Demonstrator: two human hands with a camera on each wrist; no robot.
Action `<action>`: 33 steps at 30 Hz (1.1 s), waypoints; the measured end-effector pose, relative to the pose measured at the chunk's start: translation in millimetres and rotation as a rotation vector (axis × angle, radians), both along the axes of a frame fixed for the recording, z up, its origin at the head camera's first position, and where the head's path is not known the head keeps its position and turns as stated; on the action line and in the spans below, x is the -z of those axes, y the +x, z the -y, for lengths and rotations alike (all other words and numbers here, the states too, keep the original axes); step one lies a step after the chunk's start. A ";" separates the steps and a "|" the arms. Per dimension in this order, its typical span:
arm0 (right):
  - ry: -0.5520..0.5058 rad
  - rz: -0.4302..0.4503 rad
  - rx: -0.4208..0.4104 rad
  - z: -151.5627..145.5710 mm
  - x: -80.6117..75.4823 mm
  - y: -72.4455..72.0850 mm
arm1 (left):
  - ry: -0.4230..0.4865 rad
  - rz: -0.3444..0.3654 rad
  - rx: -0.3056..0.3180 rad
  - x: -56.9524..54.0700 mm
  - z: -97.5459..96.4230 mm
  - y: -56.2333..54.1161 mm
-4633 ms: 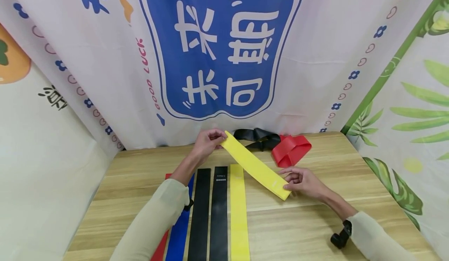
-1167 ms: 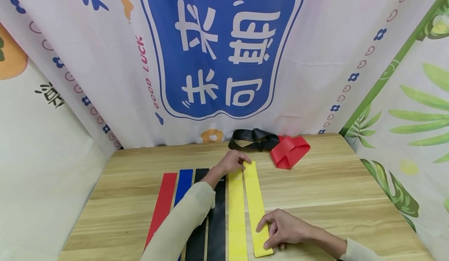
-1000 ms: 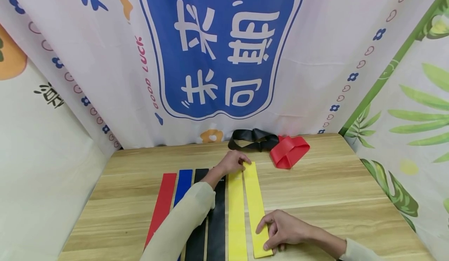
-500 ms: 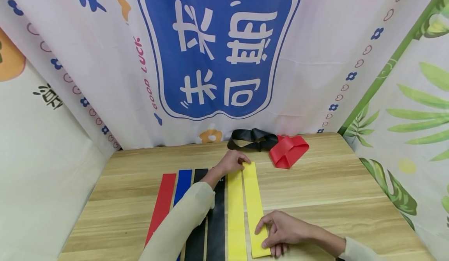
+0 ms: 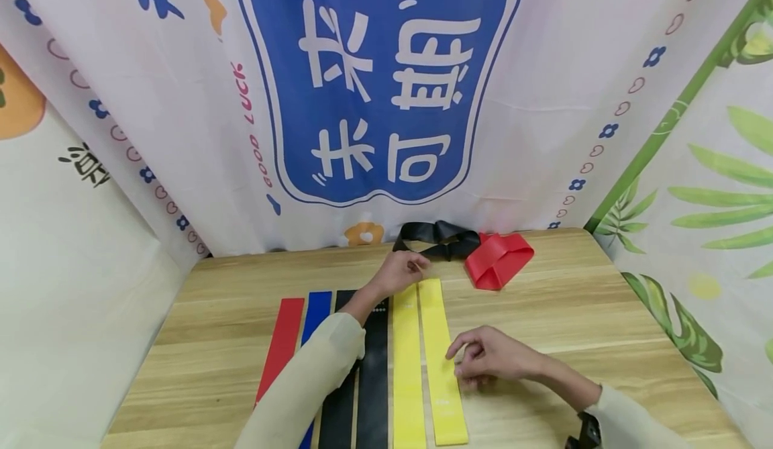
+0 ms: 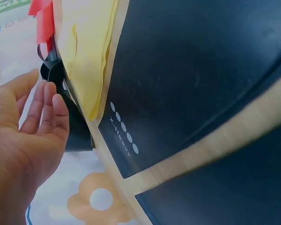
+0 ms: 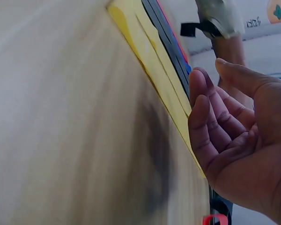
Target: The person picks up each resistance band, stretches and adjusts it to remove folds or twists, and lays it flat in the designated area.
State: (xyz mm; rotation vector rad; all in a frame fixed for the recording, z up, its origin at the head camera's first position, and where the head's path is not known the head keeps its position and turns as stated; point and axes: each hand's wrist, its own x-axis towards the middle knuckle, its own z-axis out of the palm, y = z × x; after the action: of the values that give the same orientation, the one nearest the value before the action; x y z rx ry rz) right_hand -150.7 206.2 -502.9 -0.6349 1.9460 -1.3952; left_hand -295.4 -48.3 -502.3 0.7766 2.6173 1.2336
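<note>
Two yellow resistance bands lie flat side by side, the outer yellow band (image 5: 443, 341) slightly slanted beside the inner yellow band (image 5: 408, 368). My left hand (image 5: 398, 273) hovers just past their far ends, fingers loosely bent and holding nothing; the left wrist view shows the same hand (image 6: 35, 126) apart from the bands. Over the right edge of the outer band hangs my right hand (image 5: 492, 355), its fingers relaxed. In the right wrist view nothing is between its fingers (image 7: 210, 126). Left of the yellow pair lies a black band (image 6: 192, 70) printed "X-Heavy".
Further left lie another black band (image 5: 339, 409), a blue band (image 5: 317, 318) and a red band (image 5: 282, 341), partly hidden by my left sleeve. A crumpled black band (image 5: 443, 234) and a looped red band (image 5: 498, 261) sit at the table's back edge, against a printed curtain (image 5: 543, 133).
Earlier both hands held the outer yellow band in the air, then laid it beside the other yellow one. Since half a second ago both hands have let go, the right moving up and away.
</note>
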 end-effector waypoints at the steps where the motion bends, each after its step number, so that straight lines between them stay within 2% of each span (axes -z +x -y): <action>1: 0.008 -0.021 0.013 -1.6 -0.8 -4.7 | 0.018 0.000 -0.009 -0.4 0.4 -0.1; 7: 0.045 -0.150 0.110 -12.1 -3.4 -34.3 | 0.139 -0.061 -0.070 -0.3 3.8 -1.9; 11: 0.072 -0.222 0.197 -17.2 -4.1 -53.1 | 0.177 -0.095 -0.167 0.4 6.1 -4.1; 14: 0.076 -0.267 0.258 -19.2 -4.9 -65.1 | 0.198 -0.094 -0.246 0.7 7.5 -5.8; 19: 0.077 -0.329 0.368 -23.1 -7.5 -82.5 | 0.225 -0.096 -0.329 2.7 9.8 -9.5; 22: 0.075 -0.339 0.429 -25.9 -7.8 -93.7 | 0.249 -0.061 -0.371 6.0 10.8 -12.2; 28: 0.056 -0.357 0.520 -31.1 -7.4 -119.4 | 0.325 0.081 -0.439 9.4 9.0 -16.0; 33: 0.071 -0.369 0.582 -33.5 -6.5 -139.4 | 0.371 0.165 -0.485 12.9 6.3 -15.7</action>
State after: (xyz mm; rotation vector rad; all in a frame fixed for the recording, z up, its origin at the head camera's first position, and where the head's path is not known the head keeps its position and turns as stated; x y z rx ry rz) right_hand -290.1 239.8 -496.4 -0.3113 2.6067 -1.6175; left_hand -311.1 -54.6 -515.2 0.0570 2.5499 1.8524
